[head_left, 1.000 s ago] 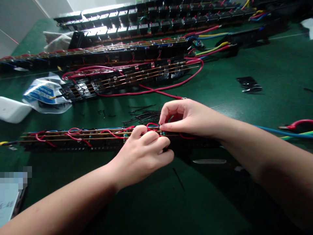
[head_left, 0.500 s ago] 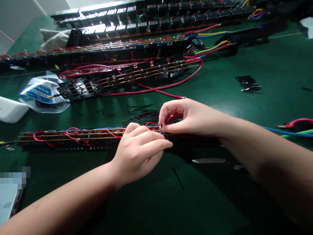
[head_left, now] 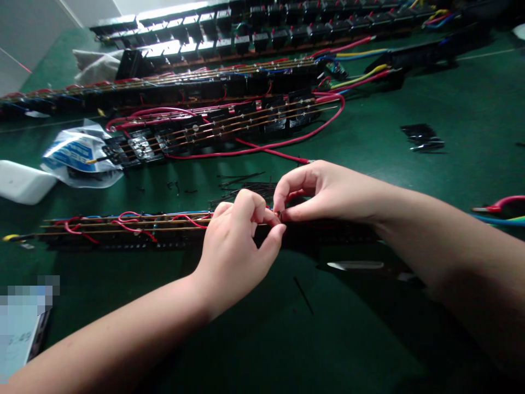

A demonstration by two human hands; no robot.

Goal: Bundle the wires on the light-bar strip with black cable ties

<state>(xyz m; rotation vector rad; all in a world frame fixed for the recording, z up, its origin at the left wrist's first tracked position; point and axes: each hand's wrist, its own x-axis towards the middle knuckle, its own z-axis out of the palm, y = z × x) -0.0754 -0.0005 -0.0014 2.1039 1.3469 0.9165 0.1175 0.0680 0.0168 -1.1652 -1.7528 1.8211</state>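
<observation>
Left: black strip (head_left: 123,239) with brass rods and red wires lies lengthwise on the green surface (head_left: 353,339), running from left of frame to beneath both hands. Centre: left hand (head_left: 233,246), forearm rising from lower left, knuckles up, fingers bent, thumb and fingertips close together at the strip; whether they grip anything, cannot tell. Just beside it, right hand (head_left: 314,191), forearm slanting in from lower right, wrist bent, thumb and forefinger pinching a small dark piece (head_left: 279,215) over the strip. Blade (head_left: 355,265) lies below, right of centre.
</observation>
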